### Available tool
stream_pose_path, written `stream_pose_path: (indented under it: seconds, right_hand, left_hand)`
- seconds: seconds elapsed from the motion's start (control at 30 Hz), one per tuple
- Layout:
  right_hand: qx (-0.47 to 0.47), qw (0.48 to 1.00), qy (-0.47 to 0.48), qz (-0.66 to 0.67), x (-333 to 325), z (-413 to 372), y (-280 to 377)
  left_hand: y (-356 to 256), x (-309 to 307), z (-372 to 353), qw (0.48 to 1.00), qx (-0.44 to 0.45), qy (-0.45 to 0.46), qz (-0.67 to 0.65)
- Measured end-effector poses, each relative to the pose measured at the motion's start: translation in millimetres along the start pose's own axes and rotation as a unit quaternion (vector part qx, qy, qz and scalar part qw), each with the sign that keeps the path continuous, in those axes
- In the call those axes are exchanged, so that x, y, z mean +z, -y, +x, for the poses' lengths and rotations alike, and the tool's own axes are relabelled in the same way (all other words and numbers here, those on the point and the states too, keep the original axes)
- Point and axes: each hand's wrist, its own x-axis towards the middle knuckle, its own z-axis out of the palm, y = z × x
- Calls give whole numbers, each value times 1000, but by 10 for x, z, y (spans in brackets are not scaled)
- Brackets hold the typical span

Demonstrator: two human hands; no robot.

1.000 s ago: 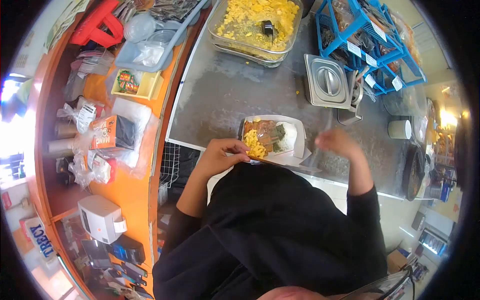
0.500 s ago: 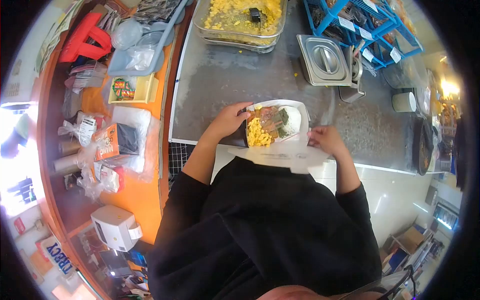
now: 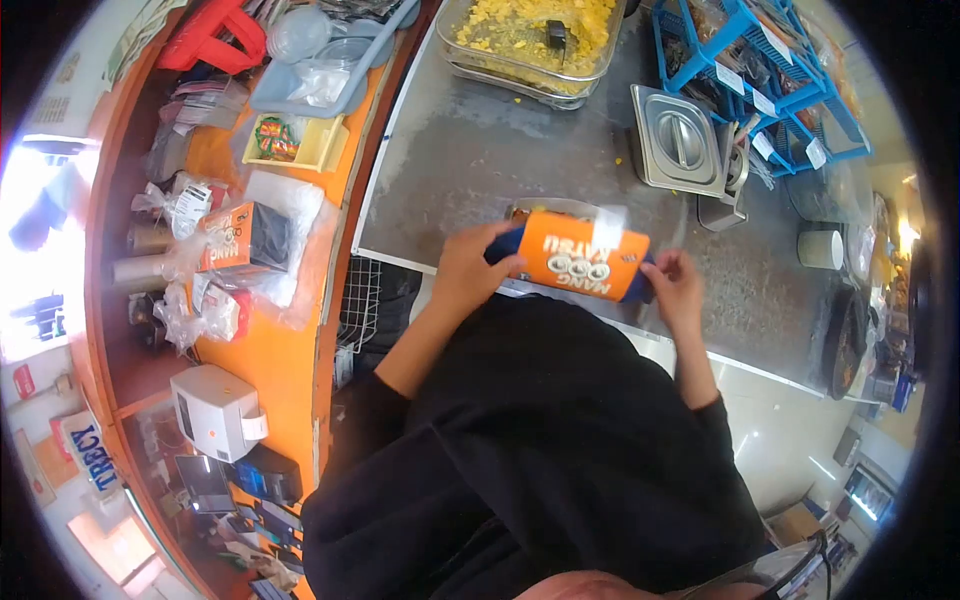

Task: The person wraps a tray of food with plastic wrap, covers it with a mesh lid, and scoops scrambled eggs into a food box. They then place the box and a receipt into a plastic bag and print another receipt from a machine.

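Observation:
A takeaway meal box (image 3: 583,257) stands at the counter's near edge, its orange lid with white and dark lettering folded most of the way over. A sliver of the food shows along its far side; the rest is hidden under the lid. My left hand (image 3: 474,265) is closed round the box's dark left end, thumb on the near side. At the right end, my right hand (image 3: 678,287) pinches the lid's dark corner between thumb and fingers. A pale flap at the lid's far edge is blurred.
Beyond the box is a clear tub of yellow bits (image 3: 530,45) with a black-handled scoop. A lidded steel container (image 3: 680,140) and blue racks (image 3: 760,70) stand far right. On the orange shelf at left are another orange-black box (image 3: 247,238) and a yellow tray (image 3: 295,143).
The box's lid has swung up from the near side and over the food. My right hand has moved with its corner. The head view has shifted a little.

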Motion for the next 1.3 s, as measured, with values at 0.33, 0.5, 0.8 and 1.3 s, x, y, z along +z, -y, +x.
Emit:
stream_pose_path:
  seconds: [0.33, 0.5, 0.8, 1.3]
  right_hand:
    - [4, 975, 75, -207, 484, -32, -105]
    - [11, 981, 162, -104, 548, 153, -185]
    - [25, 989, 101, 104, 653, 212, -228]
    - [77, 993, 85, 21, 568, 224, 146]
  left_hand:
    - [279, 510, -6, 986, -124, 29, 108]
    - [462, 481, 86, 972, -202, 111, -50]
    - [388, 510, -96, 968, -182, -2, -176]
    - [83, 328, -43, 980, -178, 92, 15]
